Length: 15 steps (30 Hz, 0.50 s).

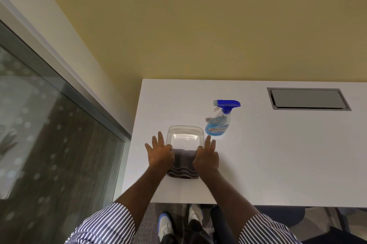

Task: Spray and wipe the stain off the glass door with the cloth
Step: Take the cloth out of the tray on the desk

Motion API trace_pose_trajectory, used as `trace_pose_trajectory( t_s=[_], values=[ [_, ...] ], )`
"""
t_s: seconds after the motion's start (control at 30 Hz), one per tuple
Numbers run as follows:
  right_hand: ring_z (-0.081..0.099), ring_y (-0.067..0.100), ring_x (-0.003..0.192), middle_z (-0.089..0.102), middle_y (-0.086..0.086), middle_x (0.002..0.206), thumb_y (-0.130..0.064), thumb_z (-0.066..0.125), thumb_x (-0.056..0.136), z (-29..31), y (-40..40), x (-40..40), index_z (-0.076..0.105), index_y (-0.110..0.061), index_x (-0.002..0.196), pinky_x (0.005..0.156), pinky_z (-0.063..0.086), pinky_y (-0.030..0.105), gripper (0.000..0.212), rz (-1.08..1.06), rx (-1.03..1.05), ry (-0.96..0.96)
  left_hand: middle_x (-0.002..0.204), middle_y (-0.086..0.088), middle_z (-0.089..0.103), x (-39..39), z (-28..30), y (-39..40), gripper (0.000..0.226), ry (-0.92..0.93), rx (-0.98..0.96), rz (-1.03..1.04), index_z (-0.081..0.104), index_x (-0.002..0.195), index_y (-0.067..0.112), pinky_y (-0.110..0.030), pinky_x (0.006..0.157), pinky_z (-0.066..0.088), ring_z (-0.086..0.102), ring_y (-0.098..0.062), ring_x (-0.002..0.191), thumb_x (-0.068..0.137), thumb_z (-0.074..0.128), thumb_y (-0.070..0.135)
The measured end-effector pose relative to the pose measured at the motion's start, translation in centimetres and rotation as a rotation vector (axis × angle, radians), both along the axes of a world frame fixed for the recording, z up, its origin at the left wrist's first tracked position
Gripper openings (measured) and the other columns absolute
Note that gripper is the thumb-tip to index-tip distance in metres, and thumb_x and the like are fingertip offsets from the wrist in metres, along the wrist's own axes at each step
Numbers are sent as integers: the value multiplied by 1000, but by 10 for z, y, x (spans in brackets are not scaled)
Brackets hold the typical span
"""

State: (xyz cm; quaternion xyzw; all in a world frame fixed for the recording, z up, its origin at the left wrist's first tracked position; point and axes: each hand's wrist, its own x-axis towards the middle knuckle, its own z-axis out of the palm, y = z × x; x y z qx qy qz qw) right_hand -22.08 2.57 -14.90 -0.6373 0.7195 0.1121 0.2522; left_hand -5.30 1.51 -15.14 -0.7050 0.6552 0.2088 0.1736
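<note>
We find both hands at the folded grey cloth (183, 161) draped over the clear tub (185, 136) on the worktop (278, 154): left hand (159, 151) and right hand (206, 155), fingers spread, each grip pinching an edge, presumably to lift it. The spray bottle (220, 120) stands just beside, unheld; the glass door (49, 134) is well left.

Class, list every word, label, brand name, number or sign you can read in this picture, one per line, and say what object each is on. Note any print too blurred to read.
Spray bottle: a line of orange print on its front label, too small and blurred to read.
No other words, numbers or signs show on the cloth, the clear container, the table or the glass door.
</note>
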Motion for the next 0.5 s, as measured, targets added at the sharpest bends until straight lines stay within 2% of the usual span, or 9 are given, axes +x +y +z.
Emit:
trace_pose_trajectory(
  t_s=[0.1,0.23,0.4,0.5],
  values=[
    [1,36,162,-5,12,175,-29,58,103,-5,0,1,54,-16,139,126,29,46,39,-15,5,-17,175,-12,-2,-1,-3,2,41,24,-31,16,55,146,28,-64,127,8,2,-40,161,108,43,38],
    [-2,36,162,-8,12,175,-26,55,104,-7,0,-1,47,-18,145,126,29,47,43,-20,-15,-40,175,-10,6,1,-8,4,35,71,-114,20,64,137,25,-63,128,11,8,-37,162,107,49,34],
    [-4,36,162,-9,13,175,-26,54,104,-11,5,-4,49,-20,143,128,24,51,40,2,-81,-64,174,-12,14,2,-12,8,30,108,-205,22,69,128,21,-62,128,15,13,-35,161,105,52,31],
    [-6,36,162,-8,13,175,-24,53,105,-16,7,-4,52,-20,139,129,20,52,34,-4,-118,-84,171,-15,25,3,-12,13,29,127,-292,2,75,120,18,-67,124,22,24,-38,158,98,62,30]
  ],
)
